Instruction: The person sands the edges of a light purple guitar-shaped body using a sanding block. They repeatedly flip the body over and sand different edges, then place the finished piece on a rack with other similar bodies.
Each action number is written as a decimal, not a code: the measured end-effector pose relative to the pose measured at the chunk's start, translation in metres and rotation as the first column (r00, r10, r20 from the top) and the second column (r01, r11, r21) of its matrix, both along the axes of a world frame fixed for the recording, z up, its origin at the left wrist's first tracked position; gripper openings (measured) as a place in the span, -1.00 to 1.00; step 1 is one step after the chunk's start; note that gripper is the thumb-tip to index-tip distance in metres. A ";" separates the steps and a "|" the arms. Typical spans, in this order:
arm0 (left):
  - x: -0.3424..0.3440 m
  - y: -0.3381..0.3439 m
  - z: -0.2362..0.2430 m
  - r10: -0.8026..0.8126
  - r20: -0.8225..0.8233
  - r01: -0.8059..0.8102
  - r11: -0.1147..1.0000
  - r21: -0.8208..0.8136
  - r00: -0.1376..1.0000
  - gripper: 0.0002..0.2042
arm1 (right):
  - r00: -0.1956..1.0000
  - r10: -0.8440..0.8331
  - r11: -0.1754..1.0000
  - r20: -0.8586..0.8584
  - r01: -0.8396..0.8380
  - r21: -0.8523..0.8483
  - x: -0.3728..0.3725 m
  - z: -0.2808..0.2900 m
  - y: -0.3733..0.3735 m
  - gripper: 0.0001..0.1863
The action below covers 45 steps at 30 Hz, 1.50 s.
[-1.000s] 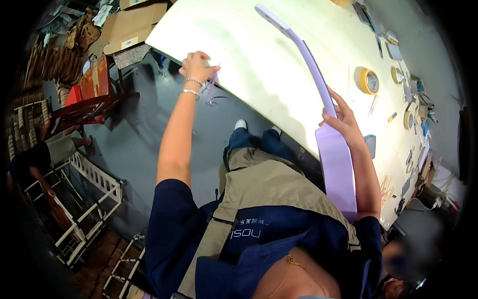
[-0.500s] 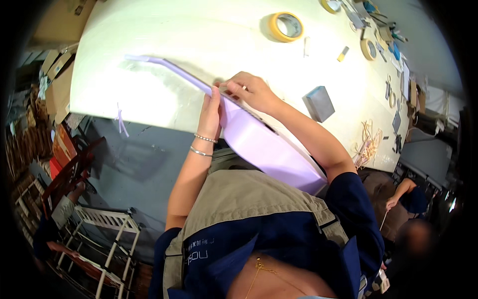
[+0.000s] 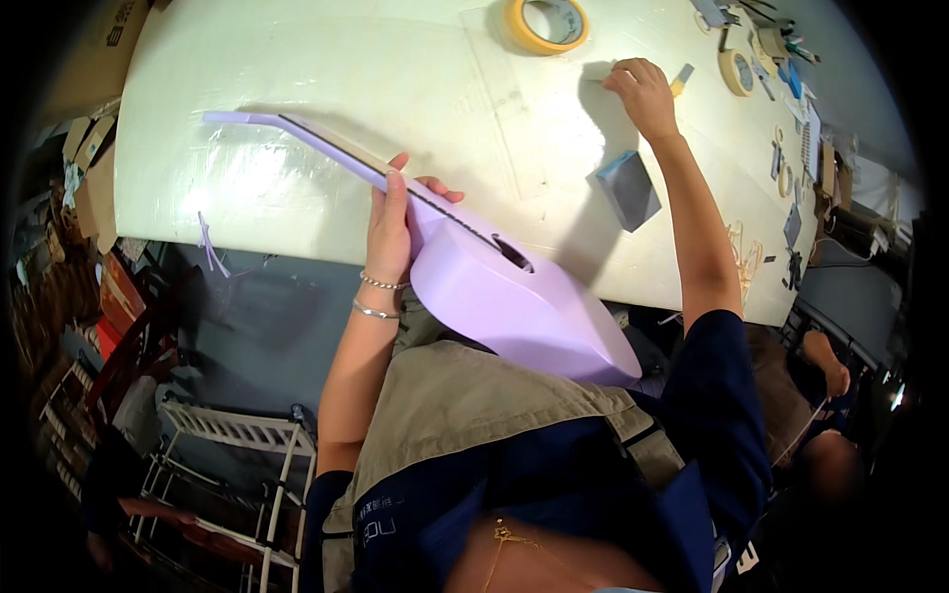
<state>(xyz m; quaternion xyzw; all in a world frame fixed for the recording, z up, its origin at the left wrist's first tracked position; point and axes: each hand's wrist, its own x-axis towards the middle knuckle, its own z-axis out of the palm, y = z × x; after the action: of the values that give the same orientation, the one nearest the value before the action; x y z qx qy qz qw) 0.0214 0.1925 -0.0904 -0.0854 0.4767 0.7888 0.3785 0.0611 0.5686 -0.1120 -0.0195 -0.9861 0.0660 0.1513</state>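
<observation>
My left hand [image 3: 389, 229] is wrapped around the neck of a pale purple ukulele-like instrument [image 3: 514, 301]. Its neck points to the far left over the table, and its body, with a dark sound hole, rests against my apron. My right hand [image 3: 641, 89] is away from the instrument, low over the table, fingers bent together. Whatever they pinch, if anything, is hidden. Beside it lies a small yellow and grey piece [image 3: 681, 80]. A grey block with a bluish end [image 3: 630, 193] sits below that hand, near my forearm.
A yellow tape roll [image 3: 579, 32] lies at the table's far side. Another roll [image 3: 736, 72] and assorted tools are at the right edge, with tangled pale strips [image 3: 743, 255] nearer. White rack [image 3: 232, 423] stands lower left; another person's hand [image 3: 828, 368] is at right.
My right hand has left the instrument's neck and reached up and right to the table, where a small pale strip lay. My left hand still holds the neck; the instrument has turned, showing its sound hole.
</observation>
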 end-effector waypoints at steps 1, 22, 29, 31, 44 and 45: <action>0.001 0.001 -0.002 0.006 -0.001 -0.006 1.000 0.001 1.000 -0.48 | 0.987 -0.142 0.976 0.075 0.152 -0.154 0.001 -0.001 -0.013 -0.86; -0.016 -0.002 0.007 -0.037 0.185 0.014 0.992 0.125 0.982 -0.32 | 0.739 0.438 0.104 0.511 0.523 -0.846 0.006 0.068 -0.179 -0.54; -0.016 -0.001 0.001 -0.017 0.279 -0.025 0.989 0.146 0.960 -0.75 | 0.728 0.349 0.464 0.590 0.412 -0.784 0.003 0.085 -0.183 -0.82; -0.016 -0.001 0.000 -0.009 0.327 -0.066 0.974 0.217 0.945 -0.80 | 0.791 0.342 0.684 0.506 0.160 -0.712 0.004 0.092 -0.185 -0.82; -0.015 0.005 0.000 0.061 0.221 -0.090 0.988 0.124 0.973 -0.72 | 0.745 0.549 0.835 0.379 -0.511 -0.205 -0.014 0.103 -0.199 -0.82; -0.015 0.005 0.000 0.061 0.218 -0.088 0.990 0.113 0.974 -0.71 | 0.741 0.554 0.831 0.379 -0.520 -0.198 -0.015 0.103 -0.200 -0.82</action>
<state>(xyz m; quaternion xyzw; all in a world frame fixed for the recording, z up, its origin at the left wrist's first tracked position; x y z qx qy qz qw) 0.0066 0.1979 -0.0904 -0.1641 0.3806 0.8164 0.4021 0.0460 0.3686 -0.0095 0.2455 -0.9548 0.1401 -0.0915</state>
